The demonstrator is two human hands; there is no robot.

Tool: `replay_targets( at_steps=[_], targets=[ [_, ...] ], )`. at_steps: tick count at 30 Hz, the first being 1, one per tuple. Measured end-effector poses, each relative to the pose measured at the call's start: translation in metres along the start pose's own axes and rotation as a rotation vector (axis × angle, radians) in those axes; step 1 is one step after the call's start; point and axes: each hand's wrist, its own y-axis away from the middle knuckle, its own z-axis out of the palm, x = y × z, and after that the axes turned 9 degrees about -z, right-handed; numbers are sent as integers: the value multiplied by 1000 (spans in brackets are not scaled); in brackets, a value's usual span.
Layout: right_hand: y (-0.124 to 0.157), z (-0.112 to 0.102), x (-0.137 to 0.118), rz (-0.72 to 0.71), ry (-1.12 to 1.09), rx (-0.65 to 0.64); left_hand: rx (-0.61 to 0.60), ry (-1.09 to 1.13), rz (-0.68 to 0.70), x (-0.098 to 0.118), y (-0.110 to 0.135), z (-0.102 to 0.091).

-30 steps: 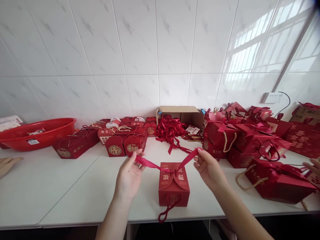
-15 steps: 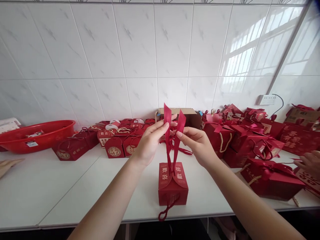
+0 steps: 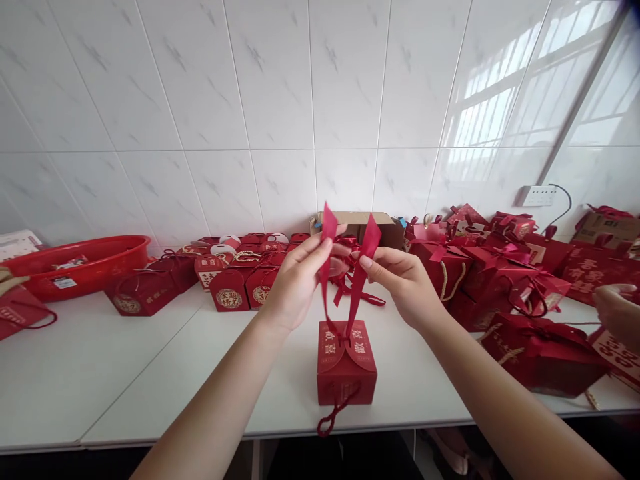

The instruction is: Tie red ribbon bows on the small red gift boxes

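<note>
I have the left hand (image 3: 299,280) pinching one end of a shiny red satin ribbon (image 3: 356,300) between thumb and fingers, and the right hand (image 3: 407,280) gripping the other end the same way, both tips pointing up. The ribbon runs down to the top of a small red cardboard box with pale print (image 3: 350,380), which stands upright on the white tabletop (image 3: 285,387), below and between the hands, near the front edge. A dark-red twisted cord (image 3: 339,407) trails from its near side. Behind the hands is a brown cardboard carton (image 3: 363,218), mostly covered, so from here I can't fairly judge what it holds. A wide red plastic basin (image 3: 110,273) sits well off to the left.
</note>
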Motion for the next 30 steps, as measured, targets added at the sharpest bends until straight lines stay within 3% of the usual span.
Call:
replay_targets(
  at_steps=[4,7,10,12,20,30],
  targets=[
    [4,-7,2,71,-15,24,149,-366,-43,-23,16,-21],
    [7,-12,2,121,-117,11,57,-692,-16,-49,30,-29],
    [15,-21,3,194,-236,37,-81,-742,-82,-72,40,-26],
    [25,-31,6,247,-275,90,-100,-757,-94,-81,44,-22],
    [72,-65,26,402,-155,207,-113,-872,-27,-82,46,-21],
    [80,-73,48,443,-256,363,-120,-865,-85,-81,45,-20]
  ],
)
